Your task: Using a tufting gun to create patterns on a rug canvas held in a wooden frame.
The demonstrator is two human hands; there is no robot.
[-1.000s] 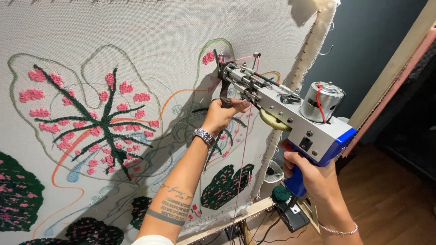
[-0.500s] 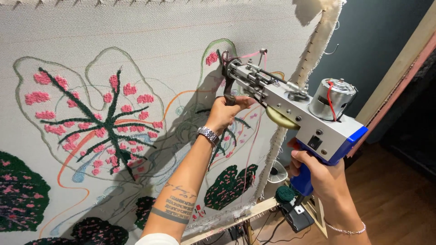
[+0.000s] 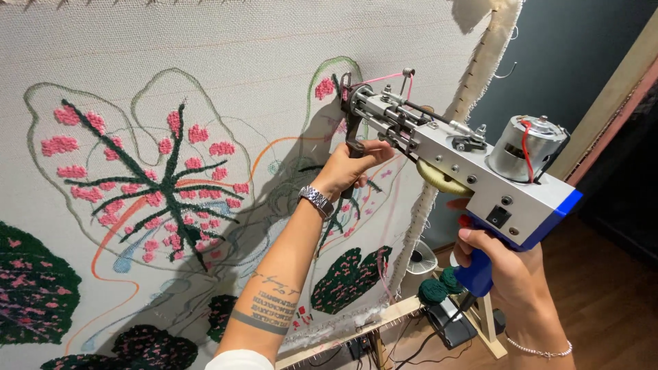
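Note:
A silver and blue tufting gun (image 3: pixel 473 168) points at a stretched white cloth (image 3: pixel 226 41) with a leaf pattern of dark green and pink tufts. My right hand (image 3: pixel 504 270) grips the gun's blue rear handle. My left hand (image 3: pixel 349 168) is closed around the black front handle just under the needle head, close to the cloth. A pink yarn (image 3: pixel 384 77) runs over the top of the gun to the needle tip, which sits next to a small pink tuft (image 3: pixel 323 88). A watch is on my left wrist.
The cloth is held on a wooden frame (image 3: pixel 384 322) with a padded right edge (image 3: pixel 480 62). Below the frame on the wooden floor are a small white fan (image 3: pixel 423 260), green yarn cones (image 3: pixel 433 290) and cables. A dark wall (image 3: pixel 576 55) lies to the right.
The gun and both hands have shifted slightly right and up along the cloth, and the view has moved closer. The grips have not changed.

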